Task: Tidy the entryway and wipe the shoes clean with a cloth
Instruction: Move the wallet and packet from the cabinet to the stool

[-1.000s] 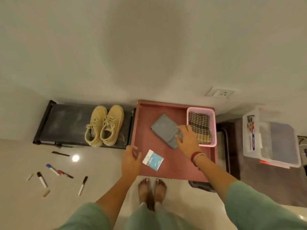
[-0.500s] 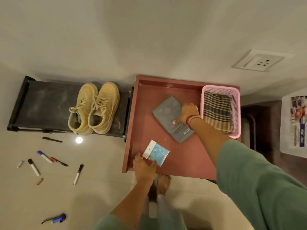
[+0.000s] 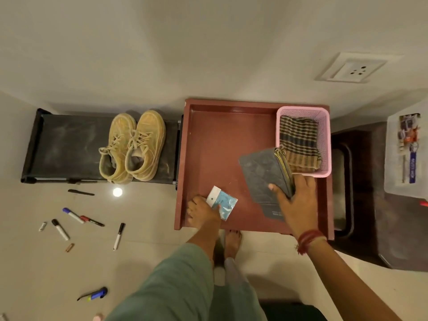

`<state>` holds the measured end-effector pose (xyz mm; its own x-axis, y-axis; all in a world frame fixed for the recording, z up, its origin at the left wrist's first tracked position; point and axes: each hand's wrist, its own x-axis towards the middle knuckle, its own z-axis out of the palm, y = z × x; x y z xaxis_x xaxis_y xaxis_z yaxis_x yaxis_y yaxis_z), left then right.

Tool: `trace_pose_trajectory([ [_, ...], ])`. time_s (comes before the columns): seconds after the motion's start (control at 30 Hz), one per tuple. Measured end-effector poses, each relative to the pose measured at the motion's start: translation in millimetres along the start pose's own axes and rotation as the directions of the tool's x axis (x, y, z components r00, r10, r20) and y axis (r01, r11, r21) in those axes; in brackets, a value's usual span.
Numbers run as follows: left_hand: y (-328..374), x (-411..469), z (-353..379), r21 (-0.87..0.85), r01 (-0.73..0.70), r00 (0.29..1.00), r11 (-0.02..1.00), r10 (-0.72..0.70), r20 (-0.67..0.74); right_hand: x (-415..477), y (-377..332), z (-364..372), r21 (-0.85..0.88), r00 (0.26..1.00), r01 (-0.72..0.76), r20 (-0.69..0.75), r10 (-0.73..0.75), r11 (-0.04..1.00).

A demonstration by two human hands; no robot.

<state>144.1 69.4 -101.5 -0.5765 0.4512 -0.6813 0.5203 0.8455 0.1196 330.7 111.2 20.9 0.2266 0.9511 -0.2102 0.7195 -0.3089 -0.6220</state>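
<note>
While the person is standing at the near edge of the red tray table (image 3: 231,135), the right hand (image 3: 298,205) is gripping a grey zip pouch (image 3: 261,174) near the table's near-right corner: the thumb is pressing on the pouch's flat face and the other fingers are curling round its zipped edge. The pouch's far corner is overlapping the near-left corner of the pink basket (image 3: 325,126), which is sitting in the table's far-right corner and holding the folded checked cloth (image 3: 298,142). The left hand (image 3: 203,212) is resting at the near-left corner, fingers bent, their tips meeting the edge of a blue packet (image 3: 225,202); whether they are pinching it cannot be told. The tan shoes (image 3: 132,147) are sitting side by side at the right end of the black rack (image 3: 64,144), left of the table. Markers (image 3: 60,229) are lying scattered on the floor (image 3: 34,274) before the rack.
</note>
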Motion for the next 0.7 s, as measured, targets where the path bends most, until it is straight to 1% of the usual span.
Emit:
trace_pose_trajectory([
  [0.07,3.4,-12.5,-12.4,-0.241,-0.039,0.995,0.970,0.060,0.080,-16.9,-0.8,-17.4,0.012,0.998,-0.055,-0.021,0.055,0.998],
  [0.1,4.5,-22.2,-21.3,-0.338,-0.084,0.988,0.937,0.122,0.093,-24.2,-5.1,-28.6,0.016,0.996,-0.090,-0.028,0.090,0.996],
  [0.13,5.7,-32.3,-33.5,-0.391,-0.148,0.978,0.908,0.194,0.079,-30.8,-10.1,-40.6,0.030,0.992,-0.121,-0.034,0.122,0.992],
  [0.2,12.5,-54.6,-67.4,-0.449,-0.301,0.940,0.841,0.342,0.010,-43.2,-20.6,-71.0,0.075,0.990,-0.123,-0.060,0.127,0.990],
  [0.27,24.6,-71.4,-103.0,-0.478,-0.445,0.878,0.757,0.475,-0.064,-51.3,-29.7,-106.4,0.113,0.989,-0.087,-0.108,0.099,0.990],
  [0.4,70.3,-106.7,-165.4,-0.509,-0.622,0.751,0.595,0.638,-0.171,-53.9,-42.6,-189.7,0.272,0.957,-0.063,-0.255,0.135,0.960],
  [0.47,97.8,-128.0,-182.1,-0.552,-0.637,0.705,0.538,0.697,-0.133,-50.9,-40.1,-228.4,0.328,0.930,-0.047,-0.331,0.161,0.944],
  [0.57,140.4,-159.3,-192.1,-0.619,-0.631,0.656,0.468,0.747,-0.105,-30.1,-18.6,-280.2,0.324,0.868,-0.053,-0.453,0.204,0.945],
  [0.63,166.1,-174.5,-185.7,-0.604,-0.655,0.626,0.454,0.774,-0.097,-4.8,5.6,-308.8,0.352,0.833,-0.040,-0.505,0.226,0.935],
  [0.7,187.4,-186.9,-170.7,-0.594,-0.661,0.616,0.459,0.783,-0.081,27.7,31.5,-328.6,0.340,0.827,-0.056,-0.511,0.235,0.939],
])
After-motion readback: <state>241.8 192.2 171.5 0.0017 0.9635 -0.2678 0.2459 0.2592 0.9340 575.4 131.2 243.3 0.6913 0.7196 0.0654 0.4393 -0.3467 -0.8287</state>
